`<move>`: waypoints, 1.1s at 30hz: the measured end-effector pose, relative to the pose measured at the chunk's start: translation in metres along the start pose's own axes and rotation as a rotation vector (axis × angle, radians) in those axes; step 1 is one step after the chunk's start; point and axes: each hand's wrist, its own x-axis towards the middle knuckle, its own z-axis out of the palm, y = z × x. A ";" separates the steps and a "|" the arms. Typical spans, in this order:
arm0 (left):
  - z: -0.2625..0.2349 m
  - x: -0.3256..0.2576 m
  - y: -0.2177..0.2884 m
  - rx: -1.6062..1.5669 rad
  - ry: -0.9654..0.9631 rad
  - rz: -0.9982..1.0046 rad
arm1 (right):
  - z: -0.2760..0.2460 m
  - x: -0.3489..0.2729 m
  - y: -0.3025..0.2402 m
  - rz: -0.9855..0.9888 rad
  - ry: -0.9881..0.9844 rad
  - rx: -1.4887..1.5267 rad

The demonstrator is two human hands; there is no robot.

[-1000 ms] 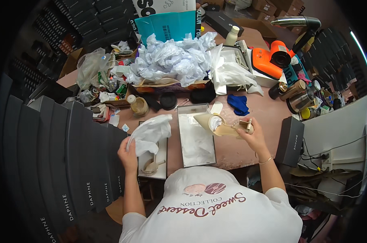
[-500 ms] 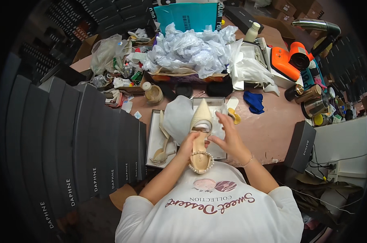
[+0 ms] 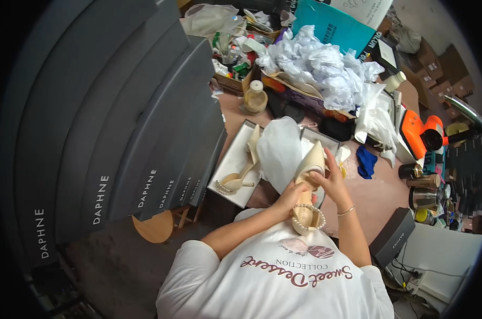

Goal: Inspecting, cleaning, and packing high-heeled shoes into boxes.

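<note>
Between my hands is a cream pointed-toe shoe (image 3: 308,202) with a pearl-beaded strap at its heel end, its toe aimed away from me. My left hand (image 3: 291,200) is closed around the shoe's narrow middle. My right hand (image 3: 331,178) grips the front part, thumb at the shoe's opening and fingers along the toe's right side. The matching shoe (image 3: 241,173) lies in an open shoebox (image 3: 246,198) to the left. White tissue paper (image 3: 280,151) lies between that box and the held shoe. Behind the held shoe, a grey-edged box part (image 3: 326,139) is partly hidden.
Tall stacks of dark shoeboxes (image 3: 161,122) stand on the left. A box of crumpled white paper (image 3: 326,64), a jar (image 3: 255,100), a blue cloth (image 3: 366,161) and an orange heat-gun-like device (image 3: 432,133) sit on the pink table (image 3: 384,186). A dark box (image 3: 392,234) stands at right.
The view has turned left, so the scene sits tilted and further right. My right hand has come in from beside the shoe, its thumb now at the shoe's opening.
</note>
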 end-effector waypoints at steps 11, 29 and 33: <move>-0.007 0.007 0.005 -0.261 -0.096 -0.161 | -0.014 -0.072 0.004 0.073 0.213 0.149; -0.192 0.021 0.052 1.582 0.513 0.220 | -0.055 -0.122 0.034 0.165 0.152 0.756; -0.163 -0.027 0.089 0.979 0.279 0.158 | -0.028 -0.112 0.010 -0.119 0.297 0.980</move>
